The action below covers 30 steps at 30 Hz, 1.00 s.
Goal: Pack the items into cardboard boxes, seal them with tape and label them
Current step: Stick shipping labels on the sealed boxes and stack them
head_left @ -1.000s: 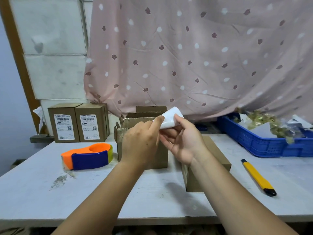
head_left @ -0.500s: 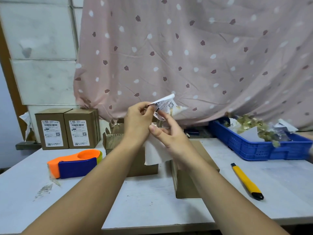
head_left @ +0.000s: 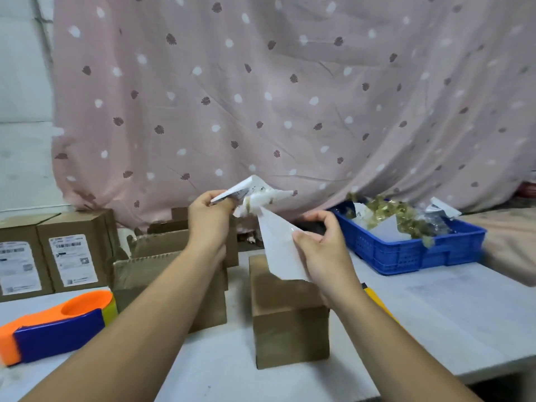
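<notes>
At the near left, a tape dispenser (head_left: 55, 326) is being left idle on the table (head_left: 449, 314), probably so that it is to hand for sealing. Just right of centre, a closed cardboard box (head_left: 287, 314) is being kept directly beneath the hands, apparently so that it can take the label as soon as the label is free.

Above it, both forearms are being held raised and stretched forward. The printed label (head_left: 243, 188) is being pinched between thumb and fingers of the left hand (head_left: 207, 219), up and to the left. The white backing sheet (head_left: 278, 250) is being gripped by the curled fingers of the right hand (head_left: 322, 250), lower and to the right. The two papers are being drawn apart, which is judged to be the peeling step.

Behind the left arm, an open box (head_left: 162, 271) is being kept with its flaps up. A yellow knife (head_left: 377, 300) is partly being hidden by the right forearm. Farther right, loose items are being stored in a blue crate (head_left: 406, 253). At the far left, two labelled boxes (head_left: 69, 256) are being set aside, seemingly finished.
</notes>
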Tool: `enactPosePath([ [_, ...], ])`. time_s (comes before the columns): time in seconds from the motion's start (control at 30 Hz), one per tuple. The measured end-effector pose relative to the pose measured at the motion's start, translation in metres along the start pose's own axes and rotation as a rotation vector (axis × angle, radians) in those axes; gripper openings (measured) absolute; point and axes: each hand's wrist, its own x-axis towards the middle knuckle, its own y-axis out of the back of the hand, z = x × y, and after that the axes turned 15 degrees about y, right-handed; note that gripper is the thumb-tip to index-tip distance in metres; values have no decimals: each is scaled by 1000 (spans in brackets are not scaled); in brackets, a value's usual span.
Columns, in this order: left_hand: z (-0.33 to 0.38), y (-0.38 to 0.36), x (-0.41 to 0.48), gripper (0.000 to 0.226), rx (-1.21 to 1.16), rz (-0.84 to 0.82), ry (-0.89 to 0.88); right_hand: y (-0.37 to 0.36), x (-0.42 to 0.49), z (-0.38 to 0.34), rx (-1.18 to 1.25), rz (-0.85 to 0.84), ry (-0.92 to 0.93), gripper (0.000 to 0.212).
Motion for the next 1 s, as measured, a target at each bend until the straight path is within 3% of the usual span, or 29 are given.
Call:
enactPosePath([
  [0.2,-37,-59,15,11,7,-243,110,54,37,27,-120,267,20,20],
  [0.4,-66,-91,27,19,-44,-257,217,106,74,52,-264,532,-4,27],
  [0.5,-72,-96,30,21,-43,-364,276,131,89,71,-453,558,7,28],
  [0.63,-83,-90,33,20,166,-627,197,155,107,100,-1001,280,61,38],
  [0.73,-94,-82,38,16,247,-677,247,163,114,114,-1317,44,122,48],
  [0.87,-99,-81,41,15,217,-671,284,168,119,136,-1552,-232,16,52],
  [1.0,-99,-82,41,15,202,-669,296,170,117,148,-1658,-363,-209,45],
])
